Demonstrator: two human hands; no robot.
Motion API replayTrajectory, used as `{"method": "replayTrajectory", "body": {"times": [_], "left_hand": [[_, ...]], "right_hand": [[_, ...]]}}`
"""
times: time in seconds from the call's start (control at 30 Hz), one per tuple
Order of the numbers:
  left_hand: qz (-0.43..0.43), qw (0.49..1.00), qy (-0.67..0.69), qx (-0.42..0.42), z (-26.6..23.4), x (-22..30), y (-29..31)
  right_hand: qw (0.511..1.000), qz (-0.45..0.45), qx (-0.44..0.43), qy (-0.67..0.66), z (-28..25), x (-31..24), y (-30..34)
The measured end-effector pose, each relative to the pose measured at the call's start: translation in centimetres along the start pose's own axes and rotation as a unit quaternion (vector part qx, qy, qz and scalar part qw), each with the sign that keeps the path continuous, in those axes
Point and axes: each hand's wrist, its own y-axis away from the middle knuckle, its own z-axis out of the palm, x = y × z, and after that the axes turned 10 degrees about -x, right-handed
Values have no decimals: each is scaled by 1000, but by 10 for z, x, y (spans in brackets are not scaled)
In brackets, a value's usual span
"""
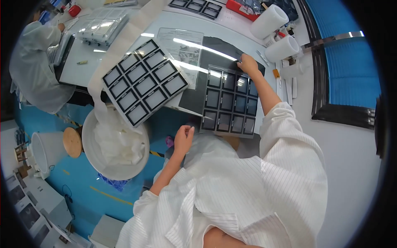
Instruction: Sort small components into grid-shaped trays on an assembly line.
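Observation:
My right hand [249, 65] reaches over the far right corner of a tray [231, 98] with rows of black-framed square pockets holding dark panes. Its fingers are closed around something small and dark at the edge of a black mat [215, 48]; I cannot make out what. The tray lies partly on the mat, its near end sticking out past the table edge. My left hand [183, 140] hangs in front of the table, fingers curled in, with nothing seen in them. To its upper left, a second tray [144, 84] with pale squares in black frames lies tilted, overhanging the edge.
A white bin [86, 144] of crumpled white film stands below the left tray, a pale strip [96, 89] trailing into it. White rolls [271, 21] stand at the back right. A co-worker in a white sleeve [39, 37] is at the far left. Blue-paned window [347, 62] on the right.

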Motion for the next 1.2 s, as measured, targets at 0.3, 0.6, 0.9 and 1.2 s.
{"method": "replayTrajectory", "body": {"times": [0.3, 0.6, 0.9, 1.2], "left_hand": [[-54, 995, 23, -80, 25, -13, -21], [-107, 960, 222, -130, 35, -6, -24], [-98, 967, 219, -86, 29, -18, -15], [-110, 967, 222, -67, 27, -19, -21]], "right_hand": [[989, -104, -81, -64, 4, 24, -47], [982, -172, -80, 18, 12, 34, -87], [975, -141, -11, -174, 8, 18, -98], [978, -191, -86, 15, 3, 20, -113]]}}
